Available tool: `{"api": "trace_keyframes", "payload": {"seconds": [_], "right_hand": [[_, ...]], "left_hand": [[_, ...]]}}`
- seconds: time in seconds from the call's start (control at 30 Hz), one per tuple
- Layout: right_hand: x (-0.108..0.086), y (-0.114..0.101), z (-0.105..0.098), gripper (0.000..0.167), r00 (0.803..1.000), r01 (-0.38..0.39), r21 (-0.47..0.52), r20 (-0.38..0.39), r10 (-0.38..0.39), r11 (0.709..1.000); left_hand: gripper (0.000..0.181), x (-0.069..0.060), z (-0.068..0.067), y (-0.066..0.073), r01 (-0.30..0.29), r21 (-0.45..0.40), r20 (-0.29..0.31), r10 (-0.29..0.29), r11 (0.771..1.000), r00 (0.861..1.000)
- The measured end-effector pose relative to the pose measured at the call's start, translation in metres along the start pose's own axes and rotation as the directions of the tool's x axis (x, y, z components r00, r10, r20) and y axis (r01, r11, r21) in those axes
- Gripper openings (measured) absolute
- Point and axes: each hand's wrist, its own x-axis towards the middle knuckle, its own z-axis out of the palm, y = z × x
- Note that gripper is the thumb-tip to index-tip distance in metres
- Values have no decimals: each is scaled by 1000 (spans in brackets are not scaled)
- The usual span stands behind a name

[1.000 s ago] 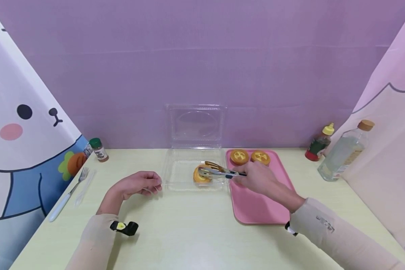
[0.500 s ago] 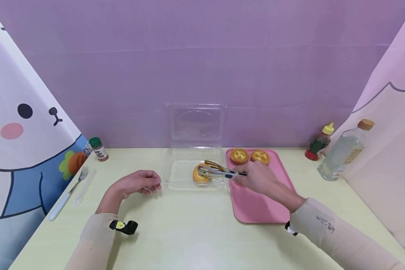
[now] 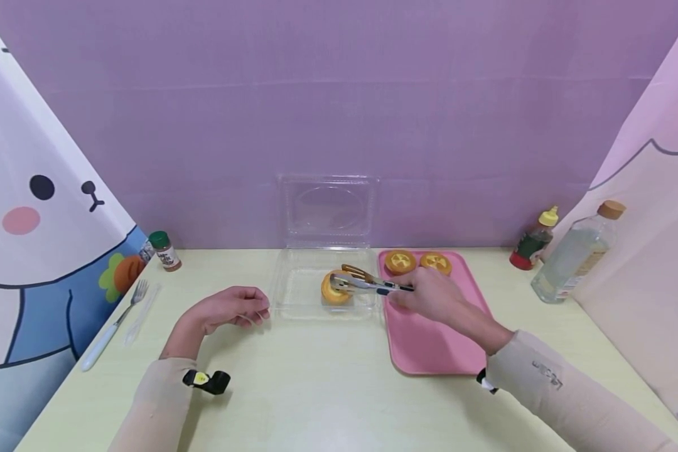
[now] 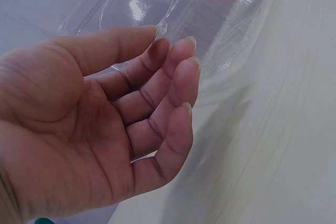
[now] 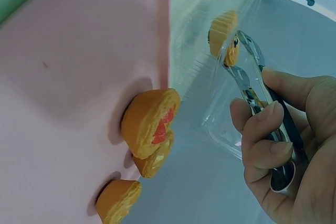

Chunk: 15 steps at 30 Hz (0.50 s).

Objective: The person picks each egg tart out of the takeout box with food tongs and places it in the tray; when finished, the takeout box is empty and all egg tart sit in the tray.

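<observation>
In the head view, a clear hinged plastic container (image 3: 299, 282) stands with its lid (image 3: 330, 210) raised. A round golden tart (image 3: 333, 292) lies in the right part of its base. My right hand (image 3: 429, 294) grips metal tongs (image 3: 361, 284), whose tips straddle the tart's edge; whether they squeeze it, I cannot tell. My left hand (image 3: 231, 307) pinches the container's front left corner between thumb and fingertips, seen close in the left wrist view. In the right wrist view, a tart with a red centre (image 5: 149, 121) sits on the pink tray (image 5: 68, 77), under my right hand.
Two more tarts, a left one (image 3: 400, 262) and a right one (image 3: 435, 262), sit at the tray's back. Far right stand a sauce bottle (image 3: 533, 242) and a large clear bottle (image 3: 576, 260). At left are a spice jar (image 3: 166, 251), a fork (image 3: 115, 326) and a clear plastic utensil (image 3: 142, 315).
The tart in the container has shifted slightly left and back together with the tongs' tips. My left hand stays at the container's corner.
</observation>
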Motion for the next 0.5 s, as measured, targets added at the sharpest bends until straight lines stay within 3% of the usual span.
{"api": "trace_keyframes", "payload": {"seconds": [0.2, 0.5], "right_hand": [[-1, -1, -8, 23, 1000, 8, -3, 3, -8, 1000], [-1, -4, -17, 37, 1000, -13, -18, 0, 13, 1000]], "left_hand": [[29, 1, -1, 0, 3, -1, 1, -3, 1000, 1000], [32, 0, -1, 0, -2, 4, 6, 2, 1000, 1000]]}}
